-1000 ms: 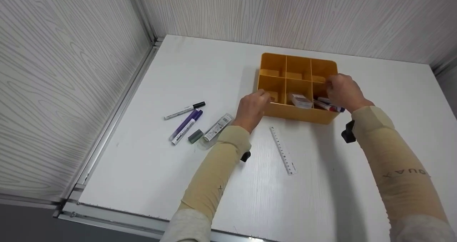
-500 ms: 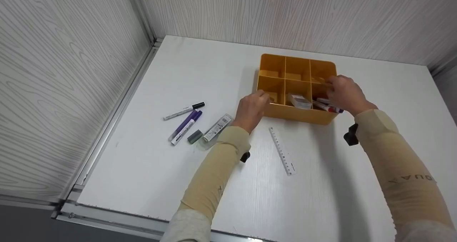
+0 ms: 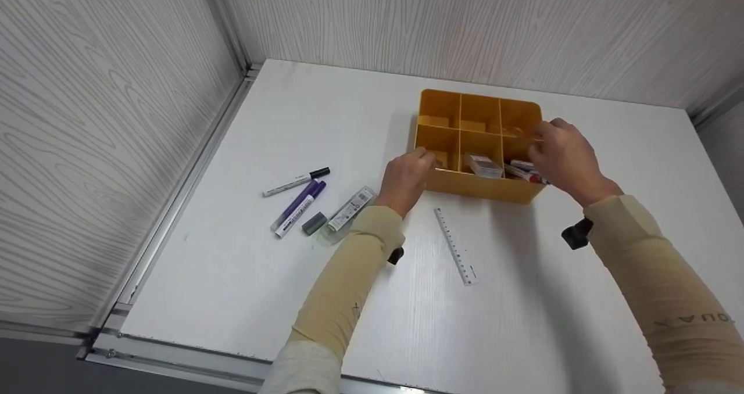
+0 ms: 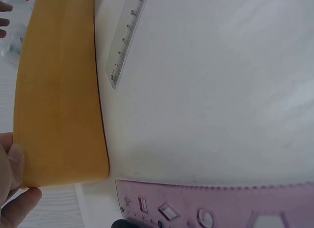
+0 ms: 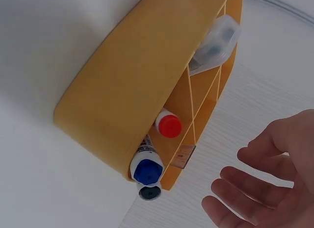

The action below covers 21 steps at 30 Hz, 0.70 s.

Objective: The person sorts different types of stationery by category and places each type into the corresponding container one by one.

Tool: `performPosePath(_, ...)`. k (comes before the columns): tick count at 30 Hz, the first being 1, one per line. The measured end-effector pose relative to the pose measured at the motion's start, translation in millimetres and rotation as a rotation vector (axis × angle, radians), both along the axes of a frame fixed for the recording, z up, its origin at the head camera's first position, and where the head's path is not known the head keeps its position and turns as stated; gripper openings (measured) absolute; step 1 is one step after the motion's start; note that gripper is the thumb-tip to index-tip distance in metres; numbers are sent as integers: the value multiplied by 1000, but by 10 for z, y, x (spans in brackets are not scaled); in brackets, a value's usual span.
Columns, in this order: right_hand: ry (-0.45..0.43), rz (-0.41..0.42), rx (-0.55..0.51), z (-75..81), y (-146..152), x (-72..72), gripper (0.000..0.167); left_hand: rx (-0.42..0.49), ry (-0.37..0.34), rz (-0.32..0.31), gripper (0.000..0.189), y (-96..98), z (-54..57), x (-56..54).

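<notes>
An orange box (image 3: pixel 476 186) with several compartments stands at the back of the white table. My left hand (image 3: pixel 407 179) pinches its near left corner, thumb and fingers on either side of the wall in the left wrist view. At the right end, my right hand (image 3: pixel 564 156) has loosely bent fingers with nothing between them, as the right wrist view shows. Below it, the near right compartment holds a red-capped marker (image 5: pixel 169 125), a blue-capped marker (image 5: pixel 147 166) and a dark-ended one. A clear plastic case (image 3: pixel 483 166) sits in the near middle compartment. A small clear piece (image 5: pixel 182 156) shows at a divider.
A clear ruler (image 3: pixel 456 247) lies in front of the box. To the left are a black-capped marker (image 3: pixel 296 182), purple markers (image 3: pixel 299 208), a green cap-like piece (image 3: pixel 314 224) and a long clear case (image 3: pixel 350 209). A pink stencil ruler (image 4: pixel 211 203) lies near the left hand.
My right hand has drawn slightly to the right, away from the compartments. My left hand keeps its grip on the corner. The whole scene has shifted a little left in the head view.
</notes>
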State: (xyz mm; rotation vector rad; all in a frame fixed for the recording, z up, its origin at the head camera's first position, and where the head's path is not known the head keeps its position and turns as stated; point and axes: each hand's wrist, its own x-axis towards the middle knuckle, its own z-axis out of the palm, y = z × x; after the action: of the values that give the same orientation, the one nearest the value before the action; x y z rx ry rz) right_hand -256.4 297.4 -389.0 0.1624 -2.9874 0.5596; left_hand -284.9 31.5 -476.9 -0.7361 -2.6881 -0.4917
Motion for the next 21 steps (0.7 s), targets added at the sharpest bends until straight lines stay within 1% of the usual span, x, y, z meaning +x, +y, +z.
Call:
performPosePath(3, 51, 14, -10, 33, -56, 61, 31, -11, 14, 5, 15, -5, 0, -11)
performPosePath(9, 103, 44, -26, 54, -173, 224, 27, -36, 46, -2, 15, -4, -22, -18)
performPosePath(11, 151, 71, -33, 31, -205, 285, 24, -49, 59, -3, 16, -2, -22, -18)
performPosePath(13, 220, 106, -35, -6, -234, 343, 20, -60, 69, -5, 18, 0, -20, -21)
performPosePath(16, 300, 149, -23, -70, -280, 425, 17, -74, 70, -13, 19, 1, -14, -28)
performPosePath(19, 326, 169, -13, -135, -324, 500, 15, -82, 65, -21, 19, -4, -4, -33)
performPosePath(21, 317, 172, -12, -175, -350, 550, 16, -85, 65, -24, 19, -9, 4, -35)
